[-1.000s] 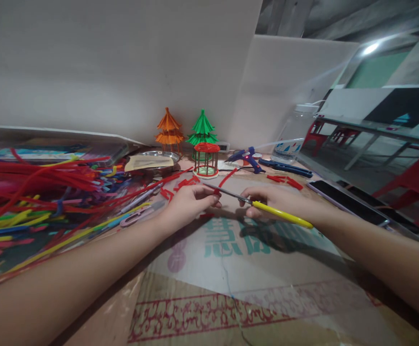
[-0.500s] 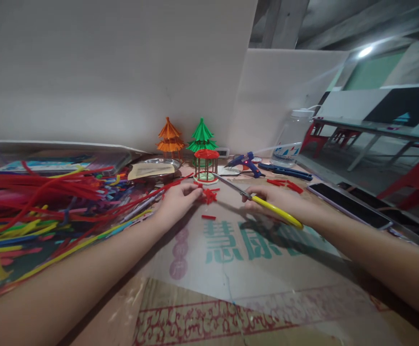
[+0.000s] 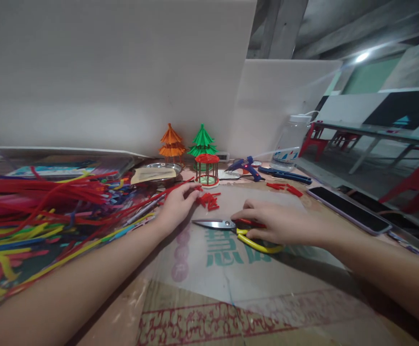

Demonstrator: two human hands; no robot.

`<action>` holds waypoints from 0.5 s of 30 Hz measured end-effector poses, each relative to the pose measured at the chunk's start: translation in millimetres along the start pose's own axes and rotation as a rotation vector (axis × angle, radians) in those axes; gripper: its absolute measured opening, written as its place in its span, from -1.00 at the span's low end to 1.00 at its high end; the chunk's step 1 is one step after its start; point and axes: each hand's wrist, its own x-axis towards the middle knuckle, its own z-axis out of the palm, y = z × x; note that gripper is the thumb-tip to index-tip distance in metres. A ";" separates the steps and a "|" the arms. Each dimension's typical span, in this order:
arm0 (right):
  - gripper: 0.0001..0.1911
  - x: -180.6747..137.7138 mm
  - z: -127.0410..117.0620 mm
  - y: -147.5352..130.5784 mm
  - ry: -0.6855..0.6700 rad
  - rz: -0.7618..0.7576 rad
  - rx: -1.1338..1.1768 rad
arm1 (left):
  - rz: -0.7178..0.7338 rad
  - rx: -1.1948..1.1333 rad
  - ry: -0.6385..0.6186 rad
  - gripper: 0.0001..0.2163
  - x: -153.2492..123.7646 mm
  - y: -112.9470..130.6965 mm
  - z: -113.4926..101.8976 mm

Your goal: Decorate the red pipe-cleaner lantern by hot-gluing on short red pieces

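My left hand (image 3: 180, 203) is at the left edge of a small pile of cut red pipe cleaner pieces (image 3: 209, 200). Its thumb and forefinger are closed, with a bit of red pipe cleaner showing at the tips. My right hand (image 3: 267, 222) rests over the scissors (image 3: 215, 224), fingers round the red and yellow handles. The scissors lie low over the sheet, blades closed and pointing left. Behind the pile stands a small round frame (image 3: 207, 170) with a red top ring, brown posts and a pale base.
Behind are an orange pagoda model (image 3: 170, 144), a green one (image 3: 202, 142), a metal dish (image 3: 162, 169) and a blue glue gun (image 3: 247, 167). Many coloured pipe cleaners (image 3: 51, 197) cover the left side. At right are a bottle (image 3: 288, 144), a phone (image 3: 350, 210) and red pieces (image 3: 285, 188).
My right hand has brought the scissors down and nearer to me, turning the blades to point left. More red pieces now show in the pile. My left hand has stayed almost in place.
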 end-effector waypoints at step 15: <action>-0.64 98.8 -3.2 21.1 0.283 0.117 -0.139 | 0.031 -0.009 -0.056 -0.69 -5.2 2.4 1.3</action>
